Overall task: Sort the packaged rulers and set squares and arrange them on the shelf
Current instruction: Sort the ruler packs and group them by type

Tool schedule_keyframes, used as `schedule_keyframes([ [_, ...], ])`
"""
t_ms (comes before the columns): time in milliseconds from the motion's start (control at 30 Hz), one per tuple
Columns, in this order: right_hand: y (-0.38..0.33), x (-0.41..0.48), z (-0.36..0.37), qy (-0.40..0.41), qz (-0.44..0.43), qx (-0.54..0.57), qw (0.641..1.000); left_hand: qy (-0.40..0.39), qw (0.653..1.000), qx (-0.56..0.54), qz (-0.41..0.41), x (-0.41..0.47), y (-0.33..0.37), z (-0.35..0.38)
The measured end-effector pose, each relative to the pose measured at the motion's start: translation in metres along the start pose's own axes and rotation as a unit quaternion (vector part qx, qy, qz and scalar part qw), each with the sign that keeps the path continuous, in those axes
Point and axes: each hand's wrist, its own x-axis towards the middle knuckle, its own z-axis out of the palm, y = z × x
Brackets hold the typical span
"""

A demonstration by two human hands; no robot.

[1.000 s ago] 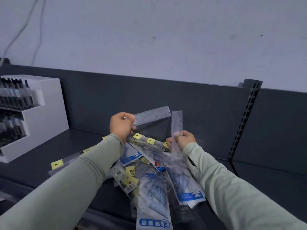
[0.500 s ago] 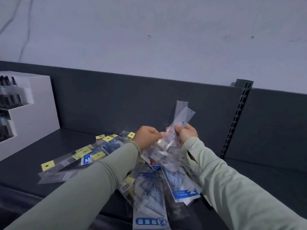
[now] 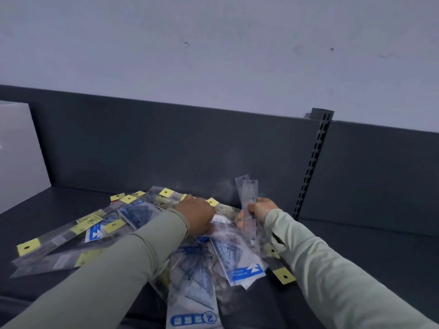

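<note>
A loose pile of clear packets covers the middle of the dark shelf. Long ruler packets with yellow hang tabs fan out to the left. Set-square packets with blue labels lie toward the front and middle. My right hand holds two short clear rulers upright above the pile's right side. My left hand is down on the pile's middle, fingers curled onto a packet; whether it grips one is hidden by the hand.
The shelf's dark back panel rises behind the pile. A slotted upright post stands to the right of my right hand. A white display box sits at the far left. Bare shelf lies right of the post.
My left hand let go of its ruler into my right hand, then dropped onto the pile. My right hand now holds two rulers. The view has shifted to the right.
</note>
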Motion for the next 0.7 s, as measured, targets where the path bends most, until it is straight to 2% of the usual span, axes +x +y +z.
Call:
schedule_keyframes([
  [100,0.002,-0.001,-0.003,-0.018,0.011,0.0,1.0,0.019,0.999,0.009,-0.025,-0.001,-0.004,0.005],
  [267,0.005,0.003,-0.001,-0.019,0.014,0.0,1.0,0.124,0.989,0.007,-0.085,-0.004,-0.016,0.002],
  [367,0.005,0.005,0.0,-0.026,0.017,0.001,1.0,0.136,0.984,-0.055,-0.1,-0.005,-0.031,-0.005],
  [433,0.003,0.003,0.001,-0.036,0.027,0.003,0.999,0.131,0.97,-0.164,-0.122,-0.009,-0.038,-0.015],
  [500,0.002,0.004,0.003,-0.044,0.026,-0.005,0.999,0.167,0.937,-0.274,-0.135,-0.011,-0.042,-0.023],
  [600,0.0,0.002,0.007,-0.044,0.033,-0.015,0.998,0.252,0.848,-0.447,-0.136,-0.014,-0.043,-0.033],
  [700,-0.003,0.0,0.01,-0.039,0.028,-0.017,0.999,0.256,0.77,-0.568,-0.138,-0.013,-0.044,-0.041],
])
